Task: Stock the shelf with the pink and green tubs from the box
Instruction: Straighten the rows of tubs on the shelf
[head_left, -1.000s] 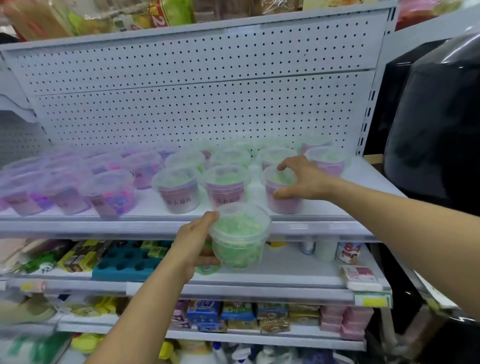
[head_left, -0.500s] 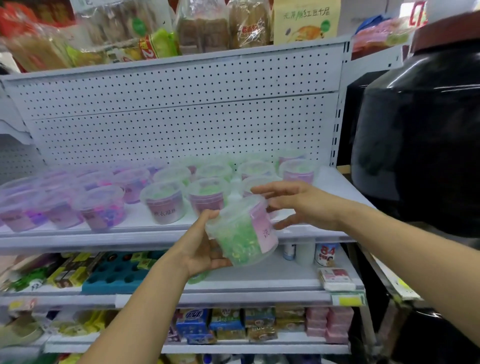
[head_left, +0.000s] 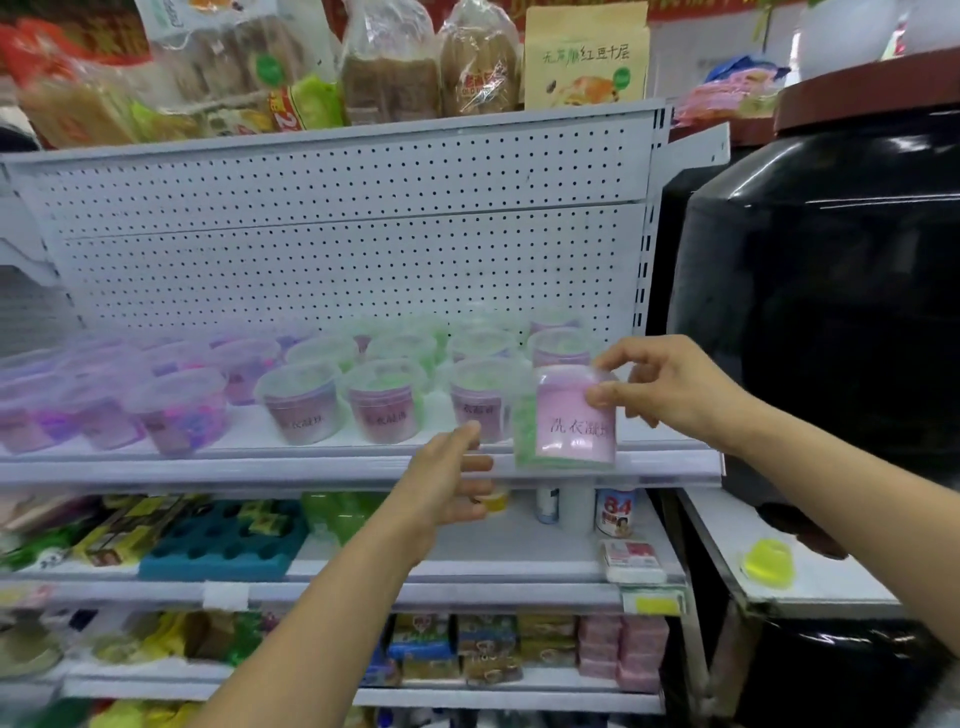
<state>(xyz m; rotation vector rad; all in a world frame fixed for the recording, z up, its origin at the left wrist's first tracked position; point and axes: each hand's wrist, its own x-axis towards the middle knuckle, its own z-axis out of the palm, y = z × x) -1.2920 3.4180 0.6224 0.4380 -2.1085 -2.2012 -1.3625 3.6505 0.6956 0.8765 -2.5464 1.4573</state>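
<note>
My right hand (head_left: 670, 387) grips a clear tub of green beads with a pink label (head_left: 566, 421) by its upper rim, holding it upright at the front right end of the white shelf (head_left: 208, 470). My left hand (head_left: 449, 480) hangs just left of the tub, fingers loosely apart and holding nothing. Rows of green tubs with pink labels (head_left: 384, 400) fill the shelf's middle and right. Pink and purple tubs (head_left: 179, 410) stand at its left. The box is out of view.
A white pegboard (head_left: 337, 260) backs the shelf. Bread and snack bags (head_left: 395, 67) sit on the shelf above. Lower shelves hold a blue tray (head_left: 223, 540), bottles and soap packs. A large black jar (head_left: 821, 312) stands close on the right.
The tub passed from my left hand to my right hand and moved right and up to the shelf's front edge, now upright with its label facing me. My left hand let go.
</note>
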